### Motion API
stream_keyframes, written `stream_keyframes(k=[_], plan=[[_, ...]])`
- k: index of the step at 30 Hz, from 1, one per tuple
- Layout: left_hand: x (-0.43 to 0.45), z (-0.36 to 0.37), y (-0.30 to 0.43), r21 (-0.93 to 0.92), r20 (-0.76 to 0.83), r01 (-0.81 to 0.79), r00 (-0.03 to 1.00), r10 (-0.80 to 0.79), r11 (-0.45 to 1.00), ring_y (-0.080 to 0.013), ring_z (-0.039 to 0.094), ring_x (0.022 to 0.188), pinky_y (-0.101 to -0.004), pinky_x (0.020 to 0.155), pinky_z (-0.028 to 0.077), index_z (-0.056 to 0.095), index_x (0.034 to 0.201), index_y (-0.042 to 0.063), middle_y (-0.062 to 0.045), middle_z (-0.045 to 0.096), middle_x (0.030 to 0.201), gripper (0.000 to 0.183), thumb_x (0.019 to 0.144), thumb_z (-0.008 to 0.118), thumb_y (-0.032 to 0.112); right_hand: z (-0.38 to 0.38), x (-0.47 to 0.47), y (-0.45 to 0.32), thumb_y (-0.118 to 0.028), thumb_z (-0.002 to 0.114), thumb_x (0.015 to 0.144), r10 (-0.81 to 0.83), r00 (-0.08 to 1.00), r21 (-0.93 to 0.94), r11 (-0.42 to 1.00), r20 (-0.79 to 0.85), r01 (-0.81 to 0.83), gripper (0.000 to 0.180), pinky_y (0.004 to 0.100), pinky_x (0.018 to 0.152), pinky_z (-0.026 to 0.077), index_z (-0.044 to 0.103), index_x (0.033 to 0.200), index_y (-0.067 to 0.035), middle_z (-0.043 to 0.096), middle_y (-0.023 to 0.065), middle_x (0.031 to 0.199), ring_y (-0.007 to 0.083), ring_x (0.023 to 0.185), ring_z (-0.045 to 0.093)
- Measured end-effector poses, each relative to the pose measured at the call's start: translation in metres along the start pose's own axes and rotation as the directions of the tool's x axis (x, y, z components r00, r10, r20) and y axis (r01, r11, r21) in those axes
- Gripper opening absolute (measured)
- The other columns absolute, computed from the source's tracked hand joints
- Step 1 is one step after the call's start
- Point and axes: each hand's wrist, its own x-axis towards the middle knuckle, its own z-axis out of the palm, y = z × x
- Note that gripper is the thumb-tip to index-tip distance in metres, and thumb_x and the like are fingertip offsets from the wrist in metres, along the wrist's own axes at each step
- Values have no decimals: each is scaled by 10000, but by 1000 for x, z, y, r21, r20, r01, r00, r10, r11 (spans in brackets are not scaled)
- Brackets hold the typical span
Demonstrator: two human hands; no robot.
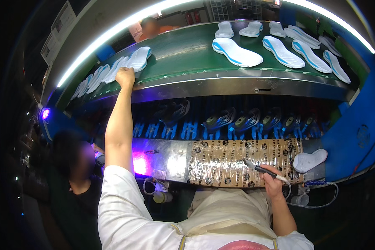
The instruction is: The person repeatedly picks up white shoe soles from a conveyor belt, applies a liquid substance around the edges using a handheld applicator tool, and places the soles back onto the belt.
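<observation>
My left hand (125, 76) is stretched out to the upper left, its fingers closed on the near end of a white shoe sole with blue trim (140, 59). That sole lies on the green conveyor belt (178, 56), beside several overlapping soles (98, 78). Above the bench, my right hand (273, 182) grips a glue brush (262, 169) by its black-and-white handle, bristles pointing left. A thin clear tube runs from the handle's rear end. Beneath the brush is a tape-covered cardboard sheet (218, 165). One white sole (310, 160) rests at the bench's right end.
More white soles (237, 53) lie at the belt's right. Below the belt's metal edge (212, 86), blue holders (190, 129) carry several dark shoe uppers (220, 118). A co-worker (78, 168) sits close on my left; another person (151, 28) is beyond the belt. Small containers (162, 197) hang below the bench.
</observation>
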Motion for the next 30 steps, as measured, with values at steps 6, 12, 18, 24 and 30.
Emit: stream_keyframes(k=[6,12,18,24,30], plan=[[-32,-46,-10,-501,-354,-111,931,-86,858,-237,688,831,-326,792,545,623,1030,-66,-181,697,951,263,836,623,111,4,4,-12,-204,685,897,5,996,-178,984,90,11,363,217,646,408,657,1176,26,617,21,883,76,729,520],[-138,-80,0,-917,198,201,979,-44,344,-196,669,806,-310,751,536,664,999,-60,-112,698,928,194,914,579,92,6,5,-19,-175,687,896,-12,1000,-195,981,11,14,384,223,739,478,619,1205,43,668,68,970,97,805,590],[-336,-67,6,-461,882,819,465,77,341,-222,688,805,-335,757,562,685,989,-3,-114,705,893,240,888,632,208,18,9,-5,-86,610,931,58,992,45,998,-114,-53,262,197,642,396,601,1165,32,589,29,866,81,734,506],[-480,-84,17,57,846,969,81,527,-241,-386,589,1188,-534,971,504,356,1476,61,-262,527,1362,789,954,385,651,38,9,-14,-80,612,921,173,985,34,984,-14,-173,236,206,624,372,614,1132,26,574,17,831,70,702,471],[-491,-83,57,39,951,952,59,305,-305,-304,620,917,-495,838,542,428,1404,65,-176,611,1122,1005,876,9,810,80,29,-25,-47,641,900,163,982,-245,960,100,-134,214,234,716,507,671,1106,4,702,58,908,95,803,634]])
